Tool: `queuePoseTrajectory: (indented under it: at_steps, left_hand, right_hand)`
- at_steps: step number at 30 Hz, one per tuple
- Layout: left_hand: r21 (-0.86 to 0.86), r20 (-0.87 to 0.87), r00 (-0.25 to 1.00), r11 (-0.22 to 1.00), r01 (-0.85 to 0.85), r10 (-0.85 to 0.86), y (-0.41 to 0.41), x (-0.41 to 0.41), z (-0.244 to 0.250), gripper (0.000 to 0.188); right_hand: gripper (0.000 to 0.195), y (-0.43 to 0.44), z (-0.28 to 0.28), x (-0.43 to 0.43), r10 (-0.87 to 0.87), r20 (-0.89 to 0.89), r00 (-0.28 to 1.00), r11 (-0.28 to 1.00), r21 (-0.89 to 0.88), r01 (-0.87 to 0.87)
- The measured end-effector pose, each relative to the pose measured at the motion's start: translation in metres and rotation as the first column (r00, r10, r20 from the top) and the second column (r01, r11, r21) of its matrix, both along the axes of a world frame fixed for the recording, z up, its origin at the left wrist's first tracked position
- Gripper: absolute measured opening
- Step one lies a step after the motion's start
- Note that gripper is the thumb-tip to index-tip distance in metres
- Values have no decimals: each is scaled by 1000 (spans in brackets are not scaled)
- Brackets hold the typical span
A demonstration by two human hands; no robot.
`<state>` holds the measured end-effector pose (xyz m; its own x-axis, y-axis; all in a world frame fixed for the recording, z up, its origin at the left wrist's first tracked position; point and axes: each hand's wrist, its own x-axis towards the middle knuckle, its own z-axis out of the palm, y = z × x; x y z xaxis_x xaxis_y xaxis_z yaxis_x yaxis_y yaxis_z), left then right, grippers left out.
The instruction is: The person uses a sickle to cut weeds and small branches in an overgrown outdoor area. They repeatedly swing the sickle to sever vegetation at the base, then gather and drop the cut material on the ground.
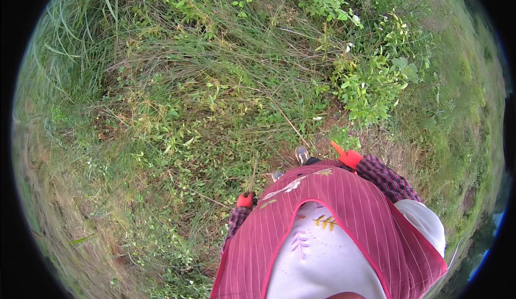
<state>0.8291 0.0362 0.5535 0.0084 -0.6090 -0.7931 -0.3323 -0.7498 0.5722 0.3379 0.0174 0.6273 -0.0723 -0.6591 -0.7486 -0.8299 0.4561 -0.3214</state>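
Observation:
My right hand, in a red work glove, is closed around the orange handle of a hand tool. The handle points forward and left, and a greyish part at its far end is hard to make out against the soil. My left hand, in a red glove with dark fingers, hangs low beside the apron. Its fingers look curled, and thin grass stalks rise just ahead of it. Whether it grips them cannot be told.
Dense grass and weeds cover the ground ahead. A leafy shrub stands at the front right, and tall grass at the far left. A dry stalk lies toward my shoes. Bare soil shows around them.

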Motion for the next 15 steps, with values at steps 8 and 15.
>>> queuePoseTrajectory:
  at_steps: [8, 15]
  left_hand:
    - [-6, -36, 998, 998, -59, 59, -5, -9, -1, 28]
    - [-10, -1, 1000, 1000, 27, -27, -10, -9, 3, 27]
  right_hand:
    - [52, -1, 20, 5, -87, -24, 996, 996, -26, 86]
    - [57, -8, 37, 12, -95, -17, 995, 995, -18, 95]
